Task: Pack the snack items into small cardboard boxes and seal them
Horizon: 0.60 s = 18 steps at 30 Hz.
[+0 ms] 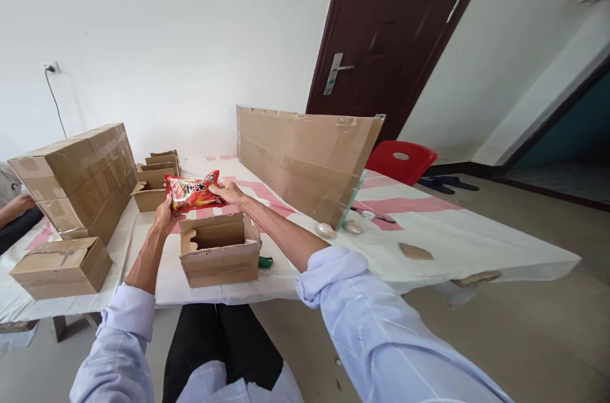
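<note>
A red printed food packet [194, 192] is held up between my two hands, just beyond and above an open cardboard box [220, 265]. My left hand [165, 215] grips the packet's lower left corner. At its right end, my right hand [229, 193] pinches the packet between thumb and fingers. The open box stands near the table's front edge, under my forearms. Its inside is only partly visible, so I cannot tell what lies at the bottom. Behind the packet stands another open cardboard box [151, 198].
Stacked cardboard boxes [88, 177] and a single closed box [61, 268] stand at left, near another person's hand [21, 204]. A tall cardboard panel [305, 161] rises at right. Tape rolls [353, 227], a cardboard scrap [415, 252] and a green object [265, 262] lie on the table [500, 241].
</note>
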Each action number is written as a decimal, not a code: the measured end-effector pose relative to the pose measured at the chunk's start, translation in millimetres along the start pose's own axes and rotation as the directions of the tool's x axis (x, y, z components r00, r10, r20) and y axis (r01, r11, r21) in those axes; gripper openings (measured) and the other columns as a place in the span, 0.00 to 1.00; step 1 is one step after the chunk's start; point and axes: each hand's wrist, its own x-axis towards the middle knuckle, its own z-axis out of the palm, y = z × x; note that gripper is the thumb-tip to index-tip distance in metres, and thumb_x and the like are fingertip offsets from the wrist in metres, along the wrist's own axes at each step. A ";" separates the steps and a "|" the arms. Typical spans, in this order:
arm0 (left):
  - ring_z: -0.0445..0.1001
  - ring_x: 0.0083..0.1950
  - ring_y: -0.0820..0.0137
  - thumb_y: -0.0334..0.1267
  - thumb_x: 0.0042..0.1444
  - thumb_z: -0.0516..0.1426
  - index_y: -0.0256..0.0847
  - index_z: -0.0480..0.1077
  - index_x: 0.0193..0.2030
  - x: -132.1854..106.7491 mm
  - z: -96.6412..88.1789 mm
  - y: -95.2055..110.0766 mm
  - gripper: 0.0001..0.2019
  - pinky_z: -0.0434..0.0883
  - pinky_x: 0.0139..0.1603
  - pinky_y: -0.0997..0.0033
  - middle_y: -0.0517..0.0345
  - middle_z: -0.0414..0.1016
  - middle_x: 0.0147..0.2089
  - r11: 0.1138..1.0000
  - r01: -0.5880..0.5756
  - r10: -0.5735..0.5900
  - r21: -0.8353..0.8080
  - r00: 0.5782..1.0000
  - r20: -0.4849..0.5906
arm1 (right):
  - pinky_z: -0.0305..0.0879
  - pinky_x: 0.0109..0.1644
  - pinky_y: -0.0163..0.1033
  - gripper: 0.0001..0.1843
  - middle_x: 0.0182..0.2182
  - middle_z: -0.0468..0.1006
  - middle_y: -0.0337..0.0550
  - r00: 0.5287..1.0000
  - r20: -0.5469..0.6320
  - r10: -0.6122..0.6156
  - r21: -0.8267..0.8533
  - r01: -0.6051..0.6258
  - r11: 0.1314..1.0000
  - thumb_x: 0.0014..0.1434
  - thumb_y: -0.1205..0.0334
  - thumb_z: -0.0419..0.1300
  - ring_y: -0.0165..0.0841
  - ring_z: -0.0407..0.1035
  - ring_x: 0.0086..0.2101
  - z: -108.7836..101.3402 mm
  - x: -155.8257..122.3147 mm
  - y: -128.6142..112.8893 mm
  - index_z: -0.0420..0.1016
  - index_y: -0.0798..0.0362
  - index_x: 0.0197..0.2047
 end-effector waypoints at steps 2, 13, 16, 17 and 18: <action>0.81 0.22 0.66 0.55 0.74 0.62 0.34 0.77 0.47 -1.8 4.1 6.1 0.22 0.76 0.22 0.73 0.50 0.83 0.29 0.999 -0.040 0.040 -0.007 0.999 0.024 | 0.78 0.39 0.38 0.26 0.24 0.82 0.38 0.999 -0.032 -0.042 0.007 0.042 0.999 0.49 0.48 0.85 0.34 0.77 0.30 -0.4 2.5 -8.9 0.75 0.51 0.33; 0.84 0.38 0.61 0.65 0.46 0.78 0.38 0.85 0.45 -31.5 6.2 69.3 0.33 0.80 0.33 0.68 0.49 0.88 0.44 0.836 -0.537 0.497 0.112 0.828 0.261 | 0.80 0.51 0.47 0.34 0.38 0.85 0.41 0.870 -0.049 -0.491 0.048 0.493 0.869 0.49 0.33 0.81 0.44 0.80 0.45 4.7 -30.8 -72.7 0.69 0.45 0.41; 0.84 0.39 0.61 0.66 0.42 0.79 0.38 0.86 0.43 -42.3 5.0 83.4 0.33 0.81 0.38 0.66 0.52 0.88 0.41 0.760 -0.624 0.571 0.185 0.776 0.269 | 0.81 0.53 0.48 0.31 0.39 0.84 0.41 0.844 -0.050 -0.534 0.058 0.537 0.842 0.52 0.37 0.81 0.43 0.80 0.46 10.1 -44.1 -76.3 0.69 0.44 0.42; 0.83 0.39 0.61 0.65 0.42 0.79 0.38 0.87 0.42 -46.4 5.1 86.3 0.32 0.81 0.41 0.65 0.52 0.87 0.40 0.743 -0.641 0.586 0.192 0.762 0.278 | 0.81 0.54 0.48 0.31 0.39 0.84 0.40 0.841 -0.048 -0.539 0.061 0.541 0.839 0.52 0.38 0.81 0.43 0.80 0.47 11.2 -47.5 -76.3 0.69 0.44 0.42; 0.84 0.40 0.61 0.64 0.43 0.80 0.38 0.87 0.42 -50.6 5.1 88.2 0.31 0.82 0.43 0.64 0.52 0.88 0.40 0.730 -0.656 0.597 0.192 0.749 0.289 | 0.81 0.55 0.49 0.30 0.40 0.84 0.41 0.841 -0.044 -0.539 0.064 0.541 0.838 0.52 0.39 0.81 0.43 0.80 0.48 11.8 -50.5 -75.9 0.69 0.44 0.42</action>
